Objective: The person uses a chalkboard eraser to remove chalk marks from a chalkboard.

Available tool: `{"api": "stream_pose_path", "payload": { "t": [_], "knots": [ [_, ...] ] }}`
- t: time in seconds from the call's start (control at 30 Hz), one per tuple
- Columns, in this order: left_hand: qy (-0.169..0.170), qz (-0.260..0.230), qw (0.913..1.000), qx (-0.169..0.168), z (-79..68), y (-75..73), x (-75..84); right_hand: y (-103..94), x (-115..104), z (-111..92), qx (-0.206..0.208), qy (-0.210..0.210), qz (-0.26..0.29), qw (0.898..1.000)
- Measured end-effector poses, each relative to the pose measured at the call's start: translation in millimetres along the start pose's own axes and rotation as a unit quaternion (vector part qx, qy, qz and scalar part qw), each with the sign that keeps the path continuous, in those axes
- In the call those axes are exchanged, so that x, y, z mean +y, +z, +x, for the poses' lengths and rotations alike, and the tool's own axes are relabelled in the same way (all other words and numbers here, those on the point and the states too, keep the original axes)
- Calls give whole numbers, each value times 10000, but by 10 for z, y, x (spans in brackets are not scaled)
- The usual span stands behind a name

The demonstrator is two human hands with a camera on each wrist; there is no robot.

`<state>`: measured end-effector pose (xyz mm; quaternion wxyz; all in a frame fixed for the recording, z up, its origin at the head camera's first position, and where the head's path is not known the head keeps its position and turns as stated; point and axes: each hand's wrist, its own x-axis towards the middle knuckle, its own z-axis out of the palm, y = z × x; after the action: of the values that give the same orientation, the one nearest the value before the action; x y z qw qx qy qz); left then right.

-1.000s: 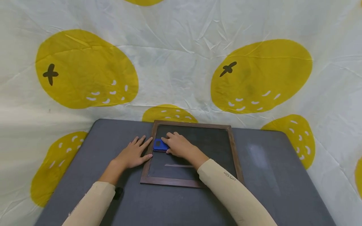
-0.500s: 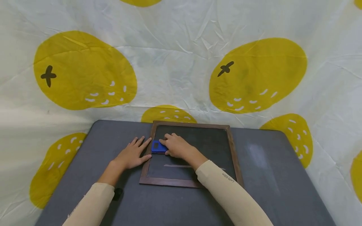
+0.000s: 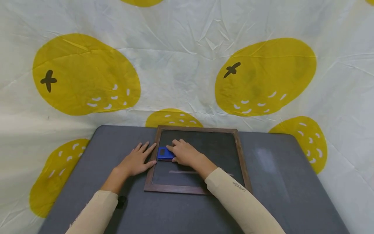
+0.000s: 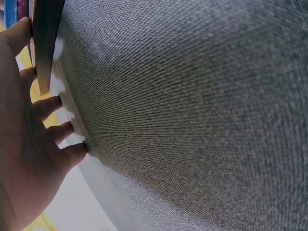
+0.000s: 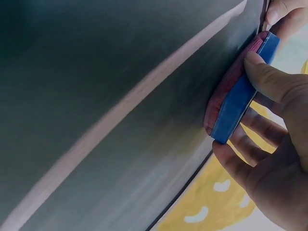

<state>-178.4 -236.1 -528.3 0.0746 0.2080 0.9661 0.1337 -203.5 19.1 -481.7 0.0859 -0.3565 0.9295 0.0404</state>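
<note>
A blackboard [image 3: 210, 146] in a brown wooden frame lies on the dark table. My right hand [image 3: 185, 152] grips a blue chalkboard eraser [image 3: 165, 153] near the board's left side. In the right wrist view, thumb and fingers hold the blue back of the eraser [image 5: 236, 103], and its reddish felt [image 5: 224, 89] faces the board. A pale chalk line [image 5: 125, 103] runs across the board below the eraser in the head view. My left hand [image 3: 137, 161] lies spread at the frame's left edge, its thumb and index fingertip touching the wood [image 4: 45, 43].
The grey table [image 3: 280, 182] extends on both sides of the board. A small black object [image 3: 121, 201] sits by the left sleeve. Behind the table hangs a white cloth [image 3: 175, 74] printed with yellow fruit shapes.
The eraser in my right hand has shifted slightly toward the near side, staying at the board's left. My left hand keeps its place on the frame.
</note>
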Motion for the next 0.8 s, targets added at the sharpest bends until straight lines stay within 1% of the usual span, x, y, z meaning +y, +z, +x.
{"api": "stream_pose_path", "payload": {
  "t": [0.27, 0.57, 0.8],
  "knots": [
    [103, -8, 9999, 116, -16, 20, -19, 61, 232, -207, 123, 133, 234, 9996],
    [152, -16, 9998, 137, -28, 12, -44, 133, 606, -639, 338, 341, 751, 9960],
    [172, -4, 9998, 140, -26, 28, -39, 182, 843, -992, 493, 463, 938, 9933]
  ]
}}
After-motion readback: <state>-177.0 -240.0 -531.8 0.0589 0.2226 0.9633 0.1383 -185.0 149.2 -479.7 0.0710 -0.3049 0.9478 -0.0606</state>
